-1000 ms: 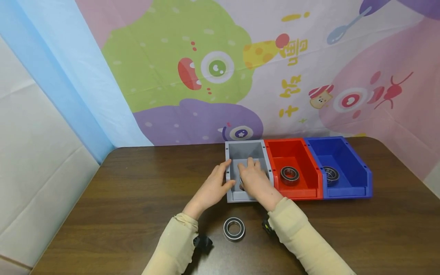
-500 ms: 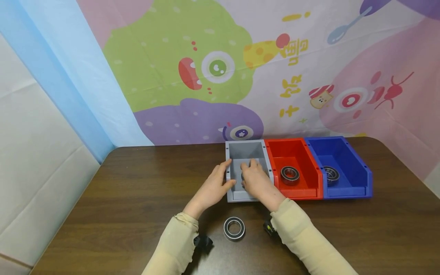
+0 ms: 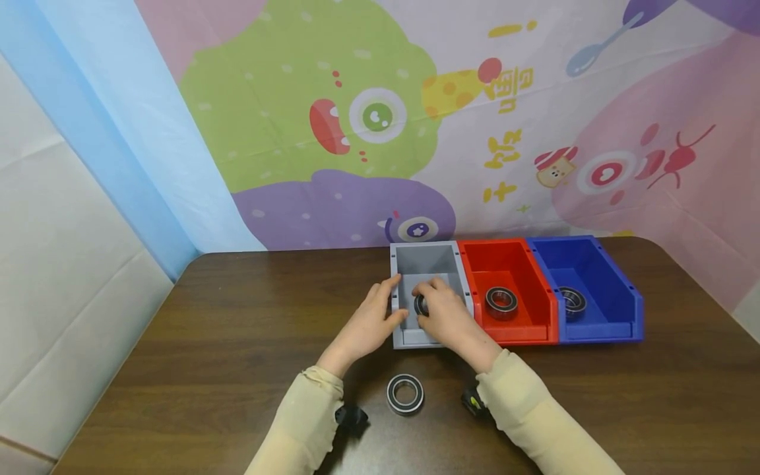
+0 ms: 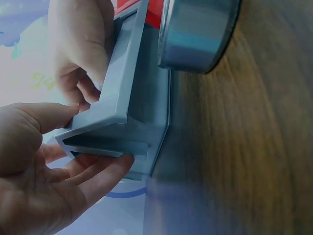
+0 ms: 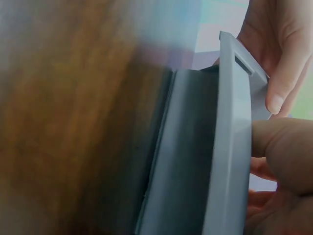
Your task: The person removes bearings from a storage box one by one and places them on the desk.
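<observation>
Bearing (image 3: 421, 305) sits inside the grey bin (image 3: 410, 340), pinched by the right hand (image 3: 449, 318), fingers bent; the left hand (image 3: 368, 324) grips the bin's left wall between thumb and fingers

The left hand (image 3: 369, 322) grips the grey bin (image 3: 424, 259) — the right hand (image 3: 448, 318) holds a bearing (image 3: 419, 305) inside.

Brown wooden table (image 3: 237, 343); three adjoining bins (image 3: 522, 333); one bearing (image 3: 419, 394)
</observation>
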Tool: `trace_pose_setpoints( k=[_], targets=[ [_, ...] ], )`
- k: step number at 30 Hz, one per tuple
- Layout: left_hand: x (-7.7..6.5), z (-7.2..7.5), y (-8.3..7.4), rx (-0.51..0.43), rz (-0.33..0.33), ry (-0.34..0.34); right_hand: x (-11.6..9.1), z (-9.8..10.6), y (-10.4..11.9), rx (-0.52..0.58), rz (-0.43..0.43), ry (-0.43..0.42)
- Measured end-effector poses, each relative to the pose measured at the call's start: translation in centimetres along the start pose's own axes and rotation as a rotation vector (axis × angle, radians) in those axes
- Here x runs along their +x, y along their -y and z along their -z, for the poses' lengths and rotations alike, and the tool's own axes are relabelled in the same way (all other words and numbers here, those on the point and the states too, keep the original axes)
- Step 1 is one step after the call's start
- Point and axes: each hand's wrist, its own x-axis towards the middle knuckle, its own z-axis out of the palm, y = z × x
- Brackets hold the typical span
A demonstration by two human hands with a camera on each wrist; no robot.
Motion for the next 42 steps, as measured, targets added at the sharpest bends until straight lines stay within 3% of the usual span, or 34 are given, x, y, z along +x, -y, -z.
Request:
trace_pose_setpoints(
  k=[9,19,42],
  targets=[
    [0.1,0.1,0.0,0.01,-0.001,-0.005,0.1,0.0,-0.2,0.097,0.014,-0.059],
    [0.0,0.1,0.0,0.026,-0.021,-0.006,-0.4,0.0,-0.1,0.19,0.007,-0.053],
    [0.0,-0.1,0.1,0.015,0.021,0.002,-2.3,1.0,-0.4,0.167,0.156,-0.076]
  ],
)
